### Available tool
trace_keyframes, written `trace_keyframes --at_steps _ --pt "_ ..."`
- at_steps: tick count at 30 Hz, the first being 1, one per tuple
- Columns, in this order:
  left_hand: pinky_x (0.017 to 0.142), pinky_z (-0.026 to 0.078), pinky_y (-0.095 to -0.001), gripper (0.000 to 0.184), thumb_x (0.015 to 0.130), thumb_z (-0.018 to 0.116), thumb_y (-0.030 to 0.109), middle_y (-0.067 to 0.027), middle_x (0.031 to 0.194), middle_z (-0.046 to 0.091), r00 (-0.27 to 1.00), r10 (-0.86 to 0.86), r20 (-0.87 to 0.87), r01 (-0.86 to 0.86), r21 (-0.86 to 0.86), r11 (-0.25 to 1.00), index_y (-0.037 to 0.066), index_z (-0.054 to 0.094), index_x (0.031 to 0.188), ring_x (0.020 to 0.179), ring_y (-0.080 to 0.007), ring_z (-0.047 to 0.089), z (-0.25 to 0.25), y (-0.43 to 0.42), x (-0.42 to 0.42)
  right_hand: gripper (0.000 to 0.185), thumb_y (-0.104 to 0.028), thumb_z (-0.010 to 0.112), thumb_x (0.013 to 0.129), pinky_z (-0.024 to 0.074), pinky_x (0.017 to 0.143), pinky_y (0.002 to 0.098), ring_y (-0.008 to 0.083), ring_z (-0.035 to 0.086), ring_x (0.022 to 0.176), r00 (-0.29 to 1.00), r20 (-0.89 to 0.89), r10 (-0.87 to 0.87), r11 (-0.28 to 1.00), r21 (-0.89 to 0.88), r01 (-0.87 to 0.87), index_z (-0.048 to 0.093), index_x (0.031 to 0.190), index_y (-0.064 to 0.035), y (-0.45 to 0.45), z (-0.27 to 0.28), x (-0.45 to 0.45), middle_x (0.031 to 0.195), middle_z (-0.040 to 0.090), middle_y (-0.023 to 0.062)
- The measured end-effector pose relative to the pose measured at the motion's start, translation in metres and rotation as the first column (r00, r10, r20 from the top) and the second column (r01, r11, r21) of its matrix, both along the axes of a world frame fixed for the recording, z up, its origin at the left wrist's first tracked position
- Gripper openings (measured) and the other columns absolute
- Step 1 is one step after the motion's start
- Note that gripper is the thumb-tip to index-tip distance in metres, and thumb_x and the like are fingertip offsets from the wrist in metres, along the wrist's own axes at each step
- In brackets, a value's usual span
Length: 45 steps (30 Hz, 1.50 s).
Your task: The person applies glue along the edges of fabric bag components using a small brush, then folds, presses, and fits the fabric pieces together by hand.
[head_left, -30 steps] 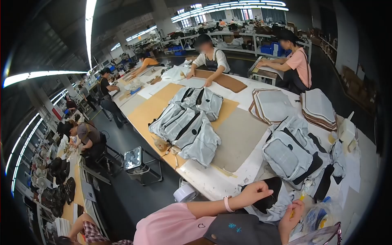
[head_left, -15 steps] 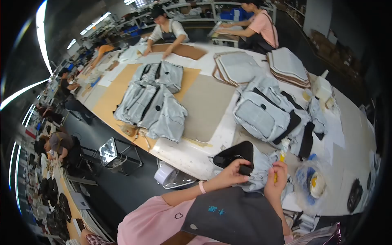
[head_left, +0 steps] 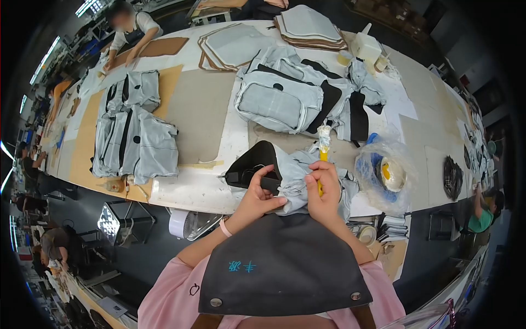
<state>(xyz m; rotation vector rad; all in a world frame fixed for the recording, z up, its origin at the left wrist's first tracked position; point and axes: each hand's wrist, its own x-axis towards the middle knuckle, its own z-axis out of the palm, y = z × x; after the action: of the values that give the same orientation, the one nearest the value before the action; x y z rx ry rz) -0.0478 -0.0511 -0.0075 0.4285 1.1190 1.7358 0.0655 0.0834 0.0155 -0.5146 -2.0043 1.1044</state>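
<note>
In front of me lies a light grey fabric bag piece (head_left: 298, 164) with a black lining, crumpled and partly opened out. My left hand (head_left: 257, 197) is at its near edge, thumb and fingers pinching the fabric by a black strap (head_left: 269, 185). My right hand (head_left: 324, 189) is closed around a yellow-handled brush (head_left: 324, 155), held upright with its head caked in white. The lower right fingers also rest against the grey fabric. Just beyond sits a grey backpack (head_left: 279, 98) with black panels.
A plastic-wrapped tub (head_left: 392, 175) stands to the right. More grey bags (head_left: 134, 131) lie on the left, and stacked panels (head_left: 309, 30) at the back. A white bottle (head_left: 366, 48) stands far right. A co-worker (head_left: 134, 33) leans over the table's far left.
My view has turned to the right, so the table's things sit further left. Both hands keep hold of the bag piece and the brush.
</note>
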Motion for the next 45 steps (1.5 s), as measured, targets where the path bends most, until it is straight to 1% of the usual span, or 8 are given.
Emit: trace_keyframes --at_steps 3,6,11,13,27,36,40,45 --pt "0.066 0.042 -0.0194 0.082 0.069 0.075 -0.001 -0.0076 0.105 0.052 0.928 0.128 -0.35 -0.135 0.004 0.991 0.005 0.026 0.134 0.08 -0.008 0.049 -0.004 -0.007 -0.001 0.009 -0.005 0.06 0.082 0.0407 0.074 0.0302 0.0228 0.051 0.086 1.0 0.004 -0.007 1.0 -0.011 0.007 0.054 0.078 -0.0002 -0.001 0.0 0.001 0.1 0.054 0.013" --pt "0.067 0.038 -0.0194 0.076 0.067 0.076 0.001 -0.0082 0.103 0.052 0.383 0.425 -0.82 -0.342 0.302 0.89 0.003 0.033 0.13 0.079 -0.01 0.047 0.0 -0.015 -0.005 0.009 -0.005 0.06 0.082 0.0404 0.075 0.0306 0.0231 0.051 0.085 1.0 0.002 -0.012 1.0 -0.012 0.012 0.054 0.078 0.0001 -0.001 0.001 0.001 0.1 0.054 0.0131" --pt "0.087 0.043 -0.0264 0.051 0.077 0.065 -0.007 -0.0068 0.102 0.05 0.923 0.149 -0.354 -0.133 0.067 0.989 0.004 0.039 0.119 0.097 -0.0131 0.05 0.001 -0.013 0.002 0.008 -0.004 0.059 0.081 0.0401 0.075 0.0308 0.0239 0.05 0.085 1.0 0.006 -0.016 1.0 0.017 0.016 0.054 0.077 0.0003 -0.002 -0.003 0.002 0.099 0.053 0.0133" --pt "0.084 0.044 -0.0247 0.051 0.076 0.069 -0.004 -0.0079 0.104 0.051 0.968 0.045 -0.247 -0.047 -0.001 0.999 0.002 0.039 0.117 0.094 -0.0126 0.052 0.003 -0.01 0.0 0.007 -0.003 0.059 0.081 0.0398 0.075 0.0314 0.0247 0.049 0.086 1.0 -0.002 -0.01 1.0 0.026 0.01 0.054 0.077 0.0001 -0.003 -0.003 0.002 0.099 0.053 0.0134" --pt "0.077 0.047 -0.0228 0.066 0.078 0.063 -0.01 -0.0065 0.094 0.06 0.996 -0.084 0.001 0.084 -0.084 0.993 0.008 0.028 0.131 0.084 -0.0081 0.056 0.008 -0.009 -0.009 0.009 0.0 0.061 0.077 0.0378 0.076 0.0348 0.0278 0.047 0.086 1.0 -0.004 0.024 0.981 0.193 -0.023 0.052 0.077 -0.0015 -0.005 -0.007 0.003 0.098 0.053 0.013" --pt "0.075 0.047 -0.0237 0.077 0.078 0.062 -0.01 -0.0081 0.09 0.061 0.902 -0.388 0.189 0.357 0.178 0.917 0.012 0.019 0.138 0.084 -0.0108 0.059 0.043 -0.003 -0.014 0.0 -0.001 0.055 0.081 0.0396 0.074 0.035 0.0272 0.049 0.084 0.99 -0.112 0.08 0.987 0.151 -0.063 0.055 0.081 -0.0006 -0.002 -0.009 0.012 0.102 0.054 0.0162" --pt "0.077 0.047 -0.0239 0.075 0.077 0.062 -0.011 -0.0081 0.089 0.061 0.968 -0.245 0.045 0.241 0.083 0.967 0.009 0.019 0.136 0.083 -0.0104 0.059 0.022 0.011 -0.011 0.005 0.0 0.055 0.079 0.04 0.075 0.0355 0.028 0.049 0.086 0.987 -0.111 -0.116 0.99 0.063 0.124 0.058 0.084 -0.0013 -0.001 -0.015 0.006 0.101 0.054 0.0152" --pt "0.075 0.044 -0.0218 0.071 0.077 0.064 -0.007 -0.0042 0.086 0.058 0.987 -0.157 0.045 0.157 0.003 0.988 0.004 0.023 0.134 0.08 -0.0072 0.054 -0.005 0.018 -0.004 0.018 -0.001 0.065 0.071 0.0403 0.075 0.036 0.0294 0.048 0.087 0.999 0.034 0.012 0.927 0.375 -0.024 0.06 0.088 -0.0031 0.001 -0.013 0.021 0.098 0.053 0.0119"
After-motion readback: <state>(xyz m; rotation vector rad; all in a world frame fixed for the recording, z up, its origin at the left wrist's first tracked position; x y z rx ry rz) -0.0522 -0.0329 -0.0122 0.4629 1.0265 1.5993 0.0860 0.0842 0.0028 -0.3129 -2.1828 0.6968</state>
